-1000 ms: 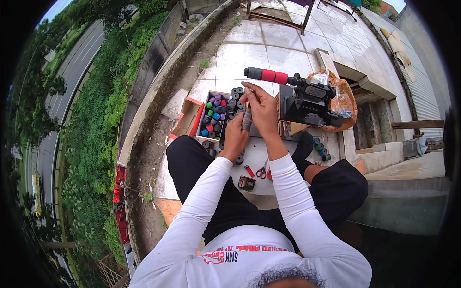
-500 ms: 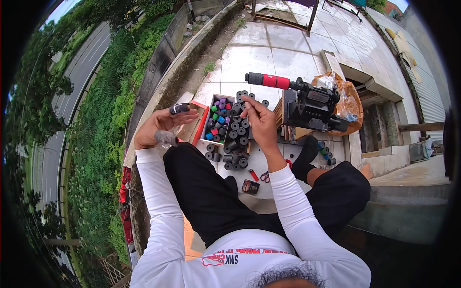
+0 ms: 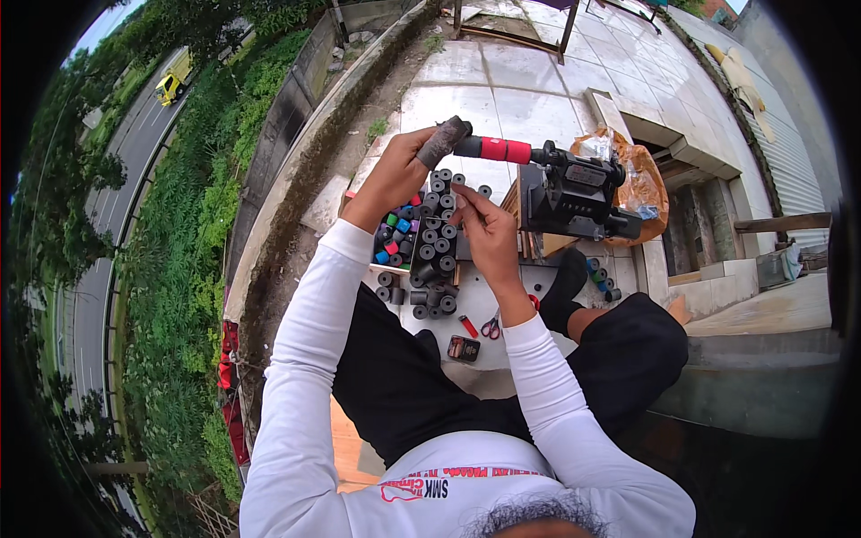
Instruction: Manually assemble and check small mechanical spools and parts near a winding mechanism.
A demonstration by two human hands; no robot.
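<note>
My left hand (image 3: 399, 175) is at the free end of a black and red roller (image 3: 493, 149) on the shaft of a black motor-like machine (image 3: 583, 184). Its thumb has a grey wrap and one finger a black wrap; they close around the roller's black end, and the other fingers are mostly hidden. My right hand (image 3: 489, 229) hovers above the black rolls, thumb and fingertips drawn together. Whatever is between them is too small to make out. Beneath it stand several black rolls with centre holes (image 3: 429, 238), beside a box of coloured rolls (image 3: 387, 264).
Between my legs lie a red lighter (image 3: 469, 326), scissors (image 3: 491, 326) and a small dark box (image 3: 464, 349). An orange plastic bag (image 3: 647, 193) sits behind the machine. More rolls (image 3: 603, 280) lie by my foot. A low wall (image 3: 296, 170) runs along the left, above a road.
My left hand has moved right and forward from beside the box to the roller's end, and its spread fingers have closed there. My right hand stays nearly in place. A yellow truck appears on the road.
</note>
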